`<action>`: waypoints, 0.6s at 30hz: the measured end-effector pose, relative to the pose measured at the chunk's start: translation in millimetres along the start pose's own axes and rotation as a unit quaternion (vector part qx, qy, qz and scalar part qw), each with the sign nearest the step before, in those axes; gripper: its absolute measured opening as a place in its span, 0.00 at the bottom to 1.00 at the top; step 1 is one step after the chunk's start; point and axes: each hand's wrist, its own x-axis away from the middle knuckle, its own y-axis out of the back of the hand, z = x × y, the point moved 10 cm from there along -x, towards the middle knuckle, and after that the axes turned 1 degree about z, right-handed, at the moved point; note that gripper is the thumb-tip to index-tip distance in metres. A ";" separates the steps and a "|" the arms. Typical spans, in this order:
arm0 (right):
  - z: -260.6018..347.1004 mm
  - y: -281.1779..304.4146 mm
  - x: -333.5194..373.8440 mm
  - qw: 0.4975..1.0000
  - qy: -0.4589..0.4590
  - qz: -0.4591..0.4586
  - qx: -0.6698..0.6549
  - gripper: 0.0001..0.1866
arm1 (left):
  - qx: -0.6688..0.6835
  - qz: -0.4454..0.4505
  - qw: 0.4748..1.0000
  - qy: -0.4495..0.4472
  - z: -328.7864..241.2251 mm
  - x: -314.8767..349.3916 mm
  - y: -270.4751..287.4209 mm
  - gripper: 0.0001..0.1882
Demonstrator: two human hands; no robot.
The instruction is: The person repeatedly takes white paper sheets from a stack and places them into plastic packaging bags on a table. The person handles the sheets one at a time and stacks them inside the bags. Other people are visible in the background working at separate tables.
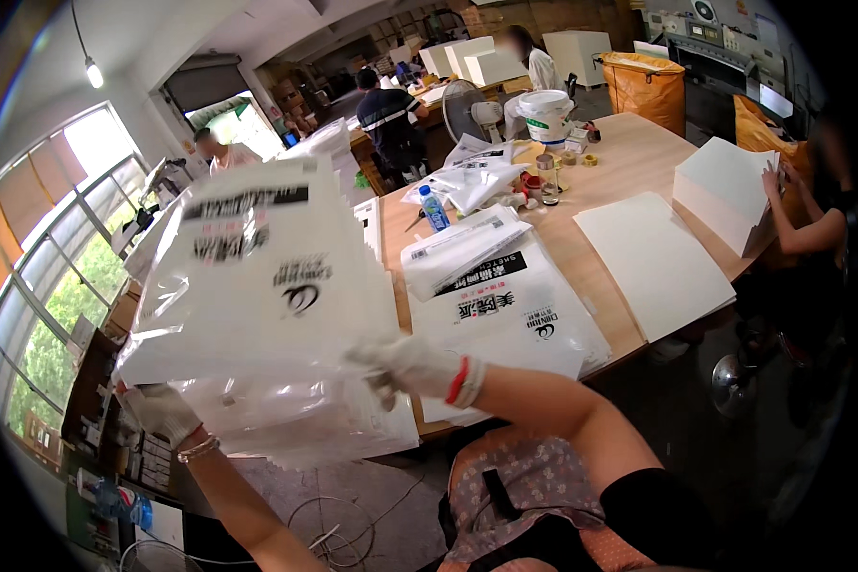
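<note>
A tall stack of white paper packs in clear printed plastic sleeves fills the left side of the table. My left hand, in a white knit glove, is closed at the near left corner of the top pack; its fingertips are partly hidden by the plastic. Beside the near right edge of this stack is my right hand, gloved with a red cuff band. Motion smears its fingers, so whether they hold the plastic is unclear. Right of it lies a lower pile of printed plastic sleeves.
Bare white sheets lie further right, near a tall paper stack handled by a co-worker. A water bottle, tape rolls and a white bucket stand farther back. A fan and other people are beyond.
</note>
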 end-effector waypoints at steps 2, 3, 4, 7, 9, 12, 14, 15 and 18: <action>-11.6 -9.7 -16.4 0.996 -0.008 -0.055 0.071 0.19 | -0.108 0.044 0.992 0.046 24.7 1.6 37.5 0.19; -13.2 -6.8 -21.0 0.998 0.013 -0.054 0.042 0.19 | -0.248 0.068 0.965 0.057 40.0 16.1 38.4 0.21; -16.7 -11.8 -25.4 0.998 0.034 -0.046 0.019 0.18 | -0.375 0.086 0.921 0.056 40.8 28.6 50.2 0.23; -15.5 2.6 7.4 0.987 0.133 -0.001 0.094 0.18 | -0.339 0.017 0.937 0.083 92.5 142.9 91.0 0.21; -36.5 40.2 52.7 0.970 0.130 0.017 0.205 0.20 | -0.276 0.025 0.934 0.225 168.1 273.1 116.3 0.20; -123.7 199.7 144.6 0.961 0.042 -0.205 0.181 0.21 | 0.100 0.176 0.755 0.623 291.7 530.0 101.6 0.19; -97.0 284.1 236.1 0.742 -0.026 -0.334 0.580 0.25 | -0.363 0.650 0.663 0.076 209.7 532.2 -93.8 0.23; -82.6 316.5 272.6 0.542 -0.114 -0.313 0.771 0.27 | -0.409 0.645 0.644 0.046 232.5 536.1 -124.2 0.25; -33.5 363.3 384.5 0.254 -0.133 -0.470 0.835 0.32 | -0.527 0.683 0.503 0.055 325.1 559.9 -164.8 0.31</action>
